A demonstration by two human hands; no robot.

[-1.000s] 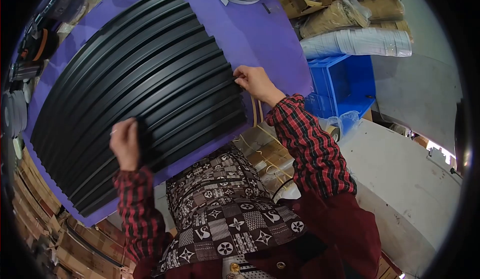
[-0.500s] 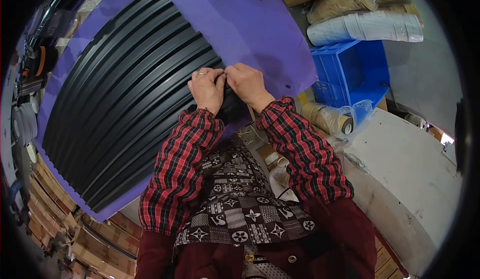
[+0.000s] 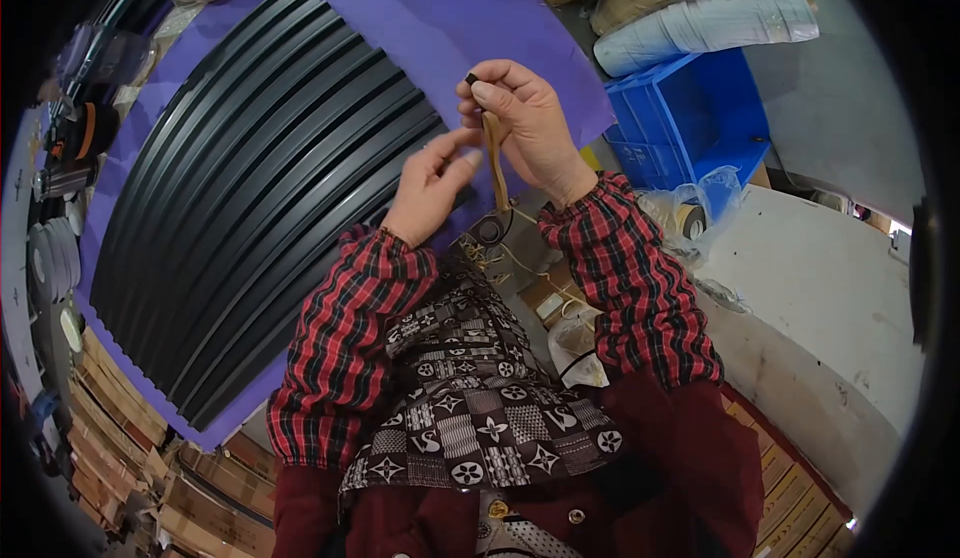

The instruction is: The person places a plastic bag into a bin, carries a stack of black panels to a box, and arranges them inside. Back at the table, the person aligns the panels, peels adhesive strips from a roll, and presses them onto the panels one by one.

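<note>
In the head view, a narrow tan strip with a black end hangs down from my right hand, pinched between thumb and fingertips above the purple board. My left hand is beside the strip's middle, its index finger and thumb reaching toward it with a gap between them. Under my left hand lies a row of long black ribbed profiles, side by side on the purple board. The profiles' right ends are partly hidden behind my left hand.
A blue crate stands right of the board, below a plastic-wrapped white roll. Nearer, a pale worktop extends along the right. Rolls of grey strip are at the left edge, with cardboard boxes below.
My hands were together at the profiles' right ends. My right hand has lifted up and away with the strip; my left hand has loosened and shifted slightly down. The view has turned a little.
</note>
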